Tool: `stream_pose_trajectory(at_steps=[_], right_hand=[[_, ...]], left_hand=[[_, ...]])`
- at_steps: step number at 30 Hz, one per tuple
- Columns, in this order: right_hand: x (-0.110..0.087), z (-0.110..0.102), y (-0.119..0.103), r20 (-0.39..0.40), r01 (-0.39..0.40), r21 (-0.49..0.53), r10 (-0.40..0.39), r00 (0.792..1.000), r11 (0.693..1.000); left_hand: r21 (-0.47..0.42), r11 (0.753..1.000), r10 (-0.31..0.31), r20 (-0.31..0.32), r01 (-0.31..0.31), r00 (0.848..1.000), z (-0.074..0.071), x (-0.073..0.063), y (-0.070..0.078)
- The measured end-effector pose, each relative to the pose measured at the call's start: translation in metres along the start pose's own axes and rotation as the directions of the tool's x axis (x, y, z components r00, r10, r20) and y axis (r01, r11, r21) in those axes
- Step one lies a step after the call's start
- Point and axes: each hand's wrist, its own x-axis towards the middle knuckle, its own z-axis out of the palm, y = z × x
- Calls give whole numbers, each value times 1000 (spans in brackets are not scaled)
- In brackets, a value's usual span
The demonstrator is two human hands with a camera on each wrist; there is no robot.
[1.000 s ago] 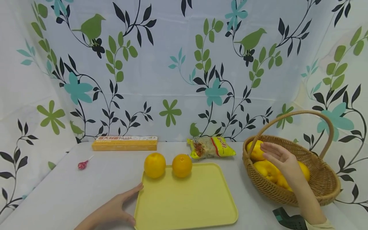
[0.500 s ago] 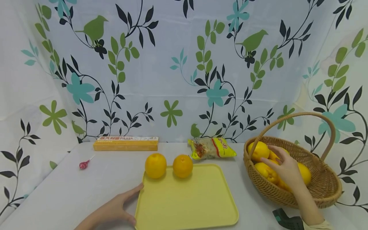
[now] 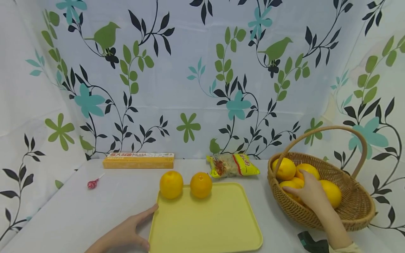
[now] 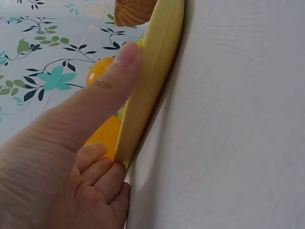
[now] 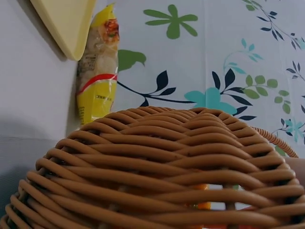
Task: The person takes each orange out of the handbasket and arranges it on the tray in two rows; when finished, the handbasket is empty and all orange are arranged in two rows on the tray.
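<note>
In the head view my left hand [image 3: 128, 230] rests against the left edge of the yellow tray [image 3: 205, 225], thumb and fingers spread apart. The left wrist view shows the thumb [image 4: 114, 90] along the tray's rim [image 4: 152, 67]. Two oranges [image 3: 171, 185] sit side by side at the tray's far edge. My right hand [image 3: 311, 193] reaches into the wicker basket [image 3: 351, 207], thumb and fingers around a yellow-orange citrus fruit [image 3: 291, 184]; the fingertips are partly hidden among the fruit. In the right wrist view the basket's weave [image 5: 157, 167] covers the hand.
Behind the tray lie a yellow snack packet [image 3: 232, 165] and a long orange pasta box [image 3: 138, 161]. A red lollipop [image 3: 92, 184] is on the left of the white table. The basket's handle [image 3: 329, 128] arches up, and a patterned curtain [image 3: 202, 77] hangs behind.
My right hand has come down from above the fruit to among them, thumb and fingers closing around one. The left hand stays at the tray's edge. The view has tilted slightly.
</note>
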Motion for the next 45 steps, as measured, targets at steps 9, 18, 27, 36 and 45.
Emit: stream_pose_trajectory(at_steps=[9,18,27,36,45], right_hand=[[-3,-4,6,159,-4,-83,17,987,997],[-3,-8,8,153,-25,-48,32,988,999],[-3,-19,8,109,-98,-83,107,988,992],[-12,-23,0,-153,-95,66,104,983,993],[-14,-29,2,-209,-54,323,127,970,945]], left_hand=[[12,1000,24,7,-24,1000,-1,0,1],[-15,1000,3,7,-3,1000,2,0,-1],[-13,1000,23,3,-23,1000,3,-2,-1],[-5,1000,18,-7,-18,1000,1,-2,-4],[-20,1000,22,-5,-22,1000,1,-3,-3]])
